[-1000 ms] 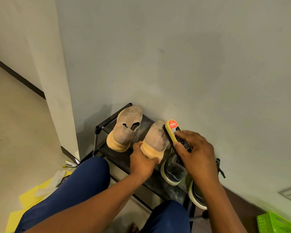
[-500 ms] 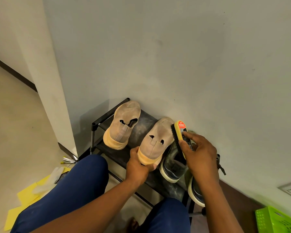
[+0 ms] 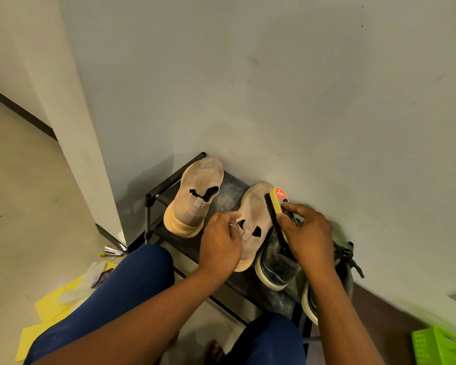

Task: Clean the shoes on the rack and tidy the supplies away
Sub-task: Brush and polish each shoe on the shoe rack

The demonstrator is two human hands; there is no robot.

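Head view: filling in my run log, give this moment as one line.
step: brushing | right hand: grips brush | left hand: holds tan shoe | place: rack

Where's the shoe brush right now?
In the head view, right of centre: the right hand grips the shoe brush, bristles against the right side of the nearer beige shoe on the rack.

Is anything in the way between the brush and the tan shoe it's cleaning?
Nothing visible. The right hand grips the brush, whose black bristles lie right against the side of the tan shoe. The left hand holds that shoe on its other side, away from the bristles.
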